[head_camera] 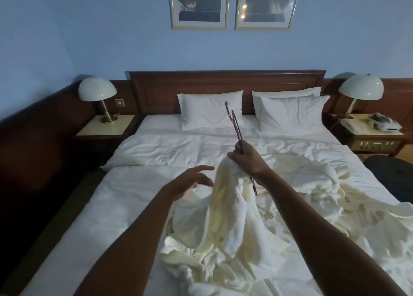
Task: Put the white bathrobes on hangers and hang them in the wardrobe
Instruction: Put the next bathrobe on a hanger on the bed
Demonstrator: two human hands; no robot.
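A white bathrobe (225, 217) hangs lifted over the bed (125, 197), its lower part bunched on the sheet. My right hand (248, 159) is closed around the hooks of what look like two reddish hangers (234, 126), which stick up toward the pillows; the robe drapes from them. A bit of hanger frame (257, 188) shows under my right wrist. My left hand (192, 180) hovers just left of the robe with fingers spread, touching nothing. A second white bathrobe (317, 184) lies crumpled on the bed's right side. No wardrobe is in view.
Two pillow stacks (210, 110) lean on the dark wooden headboard (225, 83). Nightstands with dome lamps (97, 94) stand on both sides; the right one (377, 137) carries a telephone. A dark round object (391, 179) sits at the bed's right edge.
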